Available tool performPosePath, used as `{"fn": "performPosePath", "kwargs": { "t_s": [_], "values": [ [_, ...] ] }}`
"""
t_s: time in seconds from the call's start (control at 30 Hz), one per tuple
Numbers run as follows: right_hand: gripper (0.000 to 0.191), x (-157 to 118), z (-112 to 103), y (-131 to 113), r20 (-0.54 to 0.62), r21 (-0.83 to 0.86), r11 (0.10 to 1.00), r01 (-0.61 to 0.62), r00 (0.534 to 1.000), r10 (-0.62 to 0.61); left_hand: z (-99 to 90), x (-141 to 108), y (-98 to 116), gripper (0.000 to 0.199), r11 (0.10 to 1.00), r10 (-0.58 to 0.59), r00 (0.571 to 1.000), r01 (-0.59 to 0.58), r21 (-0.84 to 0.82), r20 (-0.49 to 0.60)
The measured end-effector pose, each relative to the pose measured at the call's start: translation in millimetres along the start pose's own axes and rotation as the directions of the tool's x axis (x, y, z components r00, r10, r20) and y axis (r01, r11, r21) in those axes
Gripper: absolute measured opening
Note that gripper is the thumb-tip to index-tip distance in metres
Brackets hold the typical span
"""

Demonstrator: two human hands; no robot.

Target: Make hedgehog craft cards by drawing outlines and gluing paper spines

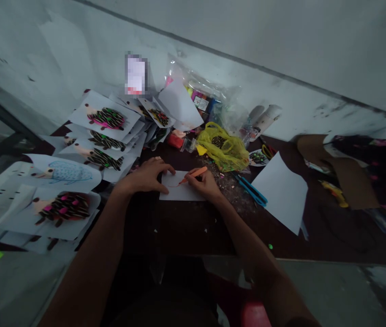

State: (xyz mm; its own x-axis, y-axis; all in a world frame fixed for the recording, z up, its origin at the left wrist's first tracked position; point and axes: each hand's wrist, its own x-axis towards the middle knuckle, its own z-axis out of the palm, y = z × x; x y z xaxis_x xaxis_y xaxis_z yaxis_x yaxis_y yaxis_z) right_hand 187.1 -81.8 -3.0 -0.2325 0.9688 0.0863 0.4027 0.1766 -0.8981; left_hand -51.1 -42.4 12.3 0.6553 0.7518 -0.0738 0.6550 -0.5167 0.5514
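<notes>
A small white sheet of paper (181, 195) lies on the dark table in front of me. My left hand (148, 176) rests at its left side, thumb and fingers spread, with the fingertips on the paper. In my right hand (208, 185) is an orange marker (197, 172), pinched like a pen, its tip down at the sheet. A thin curved orange line shows on the paper near the tip. My right hand covers the sheet's right end.
Stacks of paper with hedgehog pictures (106, 118) fill the left side. A yellow plastic bag (227, 152) sits behind my right hand. To the right lie a blue utility knife (252, 190), a larger white sheet (283, 193) and brown cardboard (354, 181). Small scraps dot the table.
</notes>
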Motion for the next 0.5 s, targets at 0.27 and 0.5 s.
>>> {"fn": "performPosePath", "kwargs": {
  "t_s": [0.27, 0.5],
  "values": [
    [0.023, 1.5, 0.0, -2.1, -0.044, -0.003, 1.000, -0.007, 0.999, 0.007, -0.4, -1.0, 1.7, 0.056, 1.000, -0.006, 1.000, 0.006, 0.020, -0.001],
    [0.023, 2.3, 0.3, 3.0, -0.076, -0.019, 1.000, 0.015, 0.997, -0.017, -2.5, -1.1, 4.9, 0.056, 0.999, -0.015, 1.000, 0.014, 0.029, 0.010]
  ]
}}
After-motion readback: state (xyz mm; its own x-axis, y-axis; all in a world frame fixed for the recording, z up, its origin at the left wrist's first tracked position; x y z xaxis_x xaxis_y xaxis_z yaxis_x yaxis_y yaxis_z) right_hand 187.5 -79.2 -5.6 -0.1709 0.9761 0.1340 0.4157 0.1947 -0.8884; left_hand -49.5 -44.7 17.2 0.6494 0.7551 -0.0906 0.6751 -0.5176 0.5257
